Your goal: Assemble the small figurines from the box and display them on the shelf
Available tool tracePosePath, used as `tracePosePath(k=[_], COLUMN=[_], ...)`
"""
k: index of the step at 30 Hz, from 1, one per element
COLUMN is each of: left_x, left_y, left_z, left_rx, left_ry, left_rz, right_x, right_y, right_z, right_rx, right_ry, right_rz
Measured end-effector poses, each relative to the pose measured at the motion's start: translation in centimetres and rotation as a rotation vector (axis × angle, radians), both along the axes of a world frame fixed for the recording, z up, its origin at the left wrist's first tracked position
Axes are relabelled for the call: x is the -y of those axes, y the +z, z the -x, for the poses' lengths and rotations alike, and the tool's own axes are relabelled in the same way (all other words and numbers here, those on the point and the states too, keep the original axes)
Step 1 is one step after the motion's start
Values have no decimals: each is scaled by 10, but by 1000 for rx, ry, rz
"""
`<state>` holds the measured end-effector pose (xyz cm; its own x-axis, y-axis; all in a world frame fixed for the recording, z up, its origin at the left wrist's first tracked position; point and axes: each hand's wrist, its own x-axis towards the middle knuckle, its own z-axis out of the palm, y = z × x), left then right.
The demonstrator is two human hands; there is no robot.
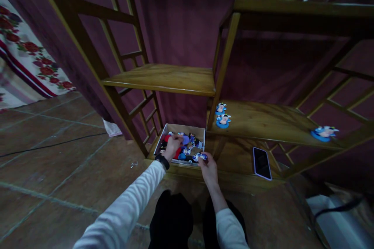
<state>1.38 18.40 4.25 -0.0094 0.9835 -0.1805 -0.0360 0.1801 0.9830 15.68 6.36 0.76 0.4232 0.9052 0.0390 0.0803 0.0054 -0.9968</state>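
A shallow open cardboard box (pixel 180 128) full of small toy figurines in red, blue, purple and black sits on the lowest shelf. My left hand (pixel 173 147), with a dark watch on the wrist, reaches into it. Its fingers are pinched at the edge of a purple disc-like figurine base (pixel 186 140); the rest of that piece is hard to make out. At the box's front right corner, my right hand (pixel 209 168) grips a small white-and-blue figurine (pixel 201 157) between thumb and fingers.
Two pig-like figurines on blue bases (pixel 223 121) stand at the left of the middle shelf (pixel 263 122); another figurine (pixel 323 134) stands at its right end. A phone (pixel 262 163) lies on the lower shelf. Wooden posts (pixel 226 54) frame the box, below a small upper shelf (pixel 166 76).
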Motion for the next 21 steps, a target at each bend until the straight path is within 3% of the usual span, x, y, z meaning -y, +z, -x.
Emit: tracePosePath(k=[4,9,15,21], left_x=[56,105,126,137], left_y=[-6,-5,3,-3], left_z=[-6,-12,-16,-13], left_rx=[306,386,404,451], left_ry=[31,53,106,104], left_rz=[231,238,200,202], right_x=[1,14,25,32], right_y=[5,13,11,8], right_z=[7,11,10,8], right_rx=[-45,87,191,159], right_ry=[-17,34,72,103], right_rz=[-22,-63,-81,-114])
